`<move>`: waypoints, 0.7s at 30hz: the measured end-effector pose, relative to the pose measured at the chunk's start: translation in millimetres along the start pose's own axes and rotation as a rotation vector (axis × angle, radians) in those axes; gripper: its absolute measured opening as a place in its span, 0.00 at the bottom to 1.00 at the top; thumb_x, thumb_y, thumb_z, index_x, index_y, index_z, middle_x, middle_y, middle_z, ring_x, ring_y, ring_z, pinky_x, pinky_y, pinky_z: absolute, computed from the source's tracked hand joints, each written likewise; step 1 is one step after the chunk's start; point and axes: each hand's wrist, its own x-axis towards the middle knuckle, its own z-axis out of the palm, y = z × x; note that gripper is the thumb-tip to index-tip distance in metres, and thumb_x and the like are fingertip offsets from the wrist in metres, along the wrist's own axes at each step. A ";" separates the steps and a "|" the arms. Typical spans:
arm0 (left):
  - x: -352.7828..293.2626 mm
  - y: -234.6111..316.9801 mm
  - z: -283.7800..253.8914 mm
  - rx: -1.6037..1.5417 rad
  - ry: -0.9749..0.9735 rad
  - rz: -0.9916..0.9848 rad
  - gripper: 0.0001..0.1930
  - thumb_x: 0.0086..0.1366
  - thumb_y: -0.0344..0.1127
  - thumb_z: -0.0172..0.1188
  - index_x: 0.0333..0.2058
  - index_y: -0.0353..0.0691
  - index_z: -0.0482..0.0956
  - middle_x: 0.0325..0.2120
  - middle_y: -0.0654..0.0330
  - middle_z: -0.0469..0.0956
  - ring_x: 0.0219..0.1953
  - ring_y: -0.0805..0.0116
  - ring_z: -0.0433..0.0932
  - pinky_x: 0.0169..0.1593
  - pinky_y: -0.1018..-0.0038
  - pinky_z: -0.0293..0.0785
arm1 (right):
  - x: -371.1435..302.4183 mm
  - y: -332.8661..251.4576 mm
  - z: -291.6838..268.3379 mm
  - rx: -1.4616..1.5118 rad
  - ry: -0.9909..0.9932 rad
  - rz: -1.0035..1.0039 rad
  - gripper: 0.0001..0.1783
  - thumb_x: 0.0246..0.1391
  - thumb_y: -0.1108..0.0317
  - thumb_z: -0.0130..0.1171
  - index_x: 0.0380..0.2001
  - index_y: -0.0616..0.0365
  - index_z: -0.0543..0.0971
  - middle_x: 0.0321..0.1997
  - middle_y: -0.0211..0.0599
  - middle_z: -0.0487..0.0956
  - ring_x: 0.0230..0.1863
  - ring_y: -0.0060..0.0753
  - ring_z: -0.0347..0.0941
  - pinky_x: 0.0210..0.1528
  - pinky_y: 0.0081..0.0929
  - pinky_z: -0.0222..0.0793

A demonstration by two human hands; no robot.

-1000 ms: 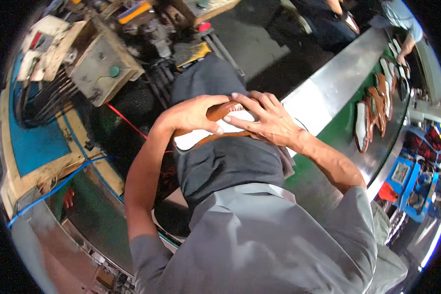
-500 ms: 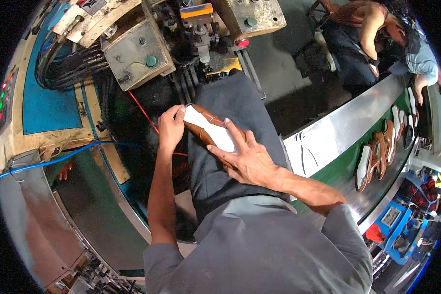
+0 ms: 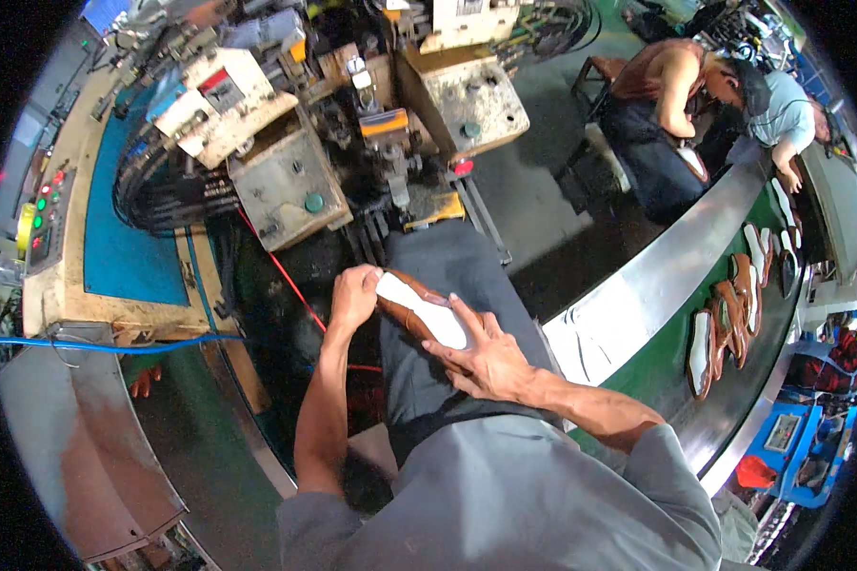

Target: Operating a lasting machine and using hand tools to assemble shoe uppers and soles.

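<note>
A brown leather shoe upper with a white bottom (image 3: 433, 317) lies bottom up across my dark-trousered thigh (image 3: 448, 257). My left hand (image 3: 354, 297) is closed at its far left end, thumb and fingers pinching the edge. Over the near right end, my right hand (image 3: 493, 362) grips the sides, with its fingers spread along the white bottom and the brown leather. The underside resting on my leg is hidden.
Ahead stands a machine with two grey boxes (image 3: 290, 181) bearing green buttons. To my right runs a green conveyor (image 3: 638, 371) with a metal edge, carrying several brown and white shoes (image 3: 724, 328). Two people work beyond it. A blue hose (image 3: 114, 345) crosses at left.
The view has tilted upward, so the machine and people sit lower in the picture. Both hands keep their hold on the shoe upper, with little visible change in grip.
</note>
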 end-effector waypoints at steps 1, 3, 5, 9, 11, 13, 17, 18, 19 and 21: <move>-1.8 3.5 -5.9 -0.161 -0.070 0.048 0.16 0.80 0.38 0.58 0.48 0.30 0.88 0.38 0.45 0.90 0.40 0.46 0.90 0.44 0.57 0.84 | 0.3 -0.2 -8.7 0.019 0.008 -0.007 0.39 0.55 0.58 0.77 0.71 0.22 0.80 0.86 0.65 0.49 0.62 0.71 0.72 0.57 0.58 0.86; -10.2 5.6 -16.7 -0.531 -0.154 0.025 0.19 0.83 0.40 0.58 0.63 0.33 0.84 0.52 0.51 0.88 0.49 0.62 0.89 0.49 0.66 0.86 | 5.0 1.3 -32.0 -0.010 -0.034 0.015 0.39 0.54 0.58 0.77 0.71 0.23 0.81 0.86 0.66 0.52 0.62 0.71 0.74 0.59 0.57 0.84; -17.1 1.8 -15.9 -0.982 -0.032 -0.014 0.21 0.84 0.40 0.58 0.67 0.35 0.80 0.57 0.49 0.85 0.55 0.62 0.88 0.55 0.65 0.85 | 16.8 6.9 -63.3 -0.027 0.182 -0.037 0.40 0.54 0.57 0.78 0.71 0.25 0.81 0.85 0.67 0.54 0.64 0.72 0.74 0.62 0.59 0.81; -2.1 -8.2 39.8 -0.624 0.205 -0.017 0.24 0.79 0.40 0.64 0.67 0.35 0.79 0.61 0.48 0.82 0.60 0.50 0.84 0.64 0.58 0.81 | 92.4 26.8 -129.3 -0.125 0.456 -0.058 0.42 0.53 0.55 0.76 0.74 0.27 0.79 0.84 0.73 0.55 0.68 0.74 0.73 0.71 0.60 0.73; 0.3 -9.2 82.9 -0.079 0.302 0.078 0.23 0.74 0.36 0.67 0.64 0.35 0.80 0.60 0.48 0.79 0.62 0.45 0.79 0.65 0.53 0.77 | 154.5 38.5 -152.3 -0.159 0.564 -0.073 0.42 0.54 0.55 0.75 0.75 0.28 0.78 0.84 0.71 0.56 0.70 0.78 0.70 0.72 0.60 0.73; 5.1 -11.4 107.2 0.186 0.383 0.141 0.22 0.69 0.33 0.68 0.61 0.36 0.82 0.58 0.49 0.75 0.62 0.43 0.73 0.65 0.49 0.71 | 220.8 48.1 -166.9 -0.167 0.619 -0.032 0.40 0.55 0.52 0.75 0.73 0.24 0.79 0.85 0.72 0.53 0.64 0.81 0.73 0.65 0.62 0.79; 14.1 -16.9 112.5 0.174 0.387 0.126 0.22 0.67 0.34 0.69 0.60 0.38 0.83 0.58 0.48 0.74 0.62 0.43 0.72 0.64 0.46 0.71 | 307.1 58.8 -170.1 -0.160 0.609 0.070 0.39 0.57 0.51 0.75 0.74 0.25 0.79 0.85 0.71 0.54 0.74 0.84 0.66 0.75 0.63 0.70; 15.9 -18.7 108.0 0.177 0.390 0.122 0.22 0.67 0.34 0.69 0.60 0.38 0.83 0.57 0.48 0.74 0.62 0.42 0.72 0.64 0.45 0.71 | 320.7 60.6 -167.8 -0.163 0.600 0.066 0.40 0.57 0.51 0.75 0.74 0.25 0.78 0.85 0.71 0.53 0.73 0.85 0.67 0.75 0.63 0.70; 16.9 -20.3 104.1 0.168 0.388 0.113 0.22 0.67 0.33 0.69 0.59 0.38 0.83 0.57 0.48 0.74 0.61 0.42 0.72 0.63 0.45 0.71 | 331.2 61.6 -164.1 -0.169 0.574 0.087 0.40 0.57 0.51 0.75 0.74 0.24 0.78 0.85 0.71 0.52 0.72 0.85 0.67 0.74 0.63 0.71; 19.6 -24.5 97.8 0.145 0.427 0.111 0.22 0.66 0.32 0.68 0.59 0.38 0.83 0.57 0.47 0.74 0.61 0.42 0.72 0.64 0.45 0.71 | 344.4 62.7 -156.3 -0.140 0.531 0.146 0.41 0.58 0.50 0.75 0.75 0.21 0.76 0.86 0.72 0.49 0.68 0.85 0.69 0.71 0.63 0.74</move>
